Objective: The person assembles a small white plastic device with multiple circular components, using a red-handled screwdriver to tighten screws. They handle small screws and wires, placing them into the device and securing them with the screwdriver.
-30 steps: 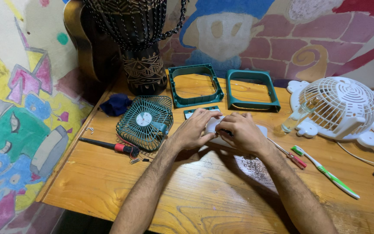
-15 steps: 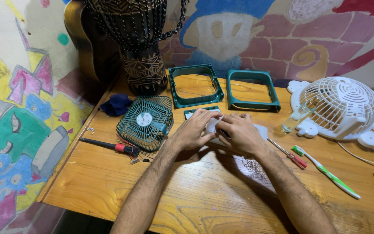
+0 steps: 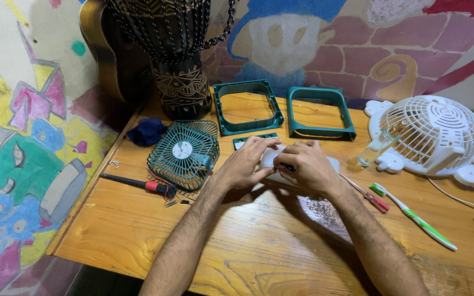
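Note:
Both my hands meet over a small white plastic part (image 3: 331, 164) lying on the wooden table (image 3: 237, 252). My left hand (image 3: 248, 161) grips its left end, and my right hand (image 3: 303, 167) covers its middle with the fingers curled on it. Most of the part is hidden under my fingers. A teal square fan grille (image 3: 183, 153) with a white hub lies just left of my left hand. A small teal strip (image 3: 242, 140) sits behind my fingers.
Two teal square frames (image 3: 248, 107) (image 3: 319, 112) lie behind. A white round fan (image 3: 432, 131) stands at right, a carved drum (image 3: 179, 71) at back left. Red-handled screwdrivers (image 3: 149, 185) (image 3: 371, 198), a green toothbrush (image 3: 415, 216), a dark blue cloth (image 3: 148, 131) and loose screws (image 3: 174, 203) lie around.
My hands stay on the white part; the fingers have shifted only slightly. Nothing else has moved.

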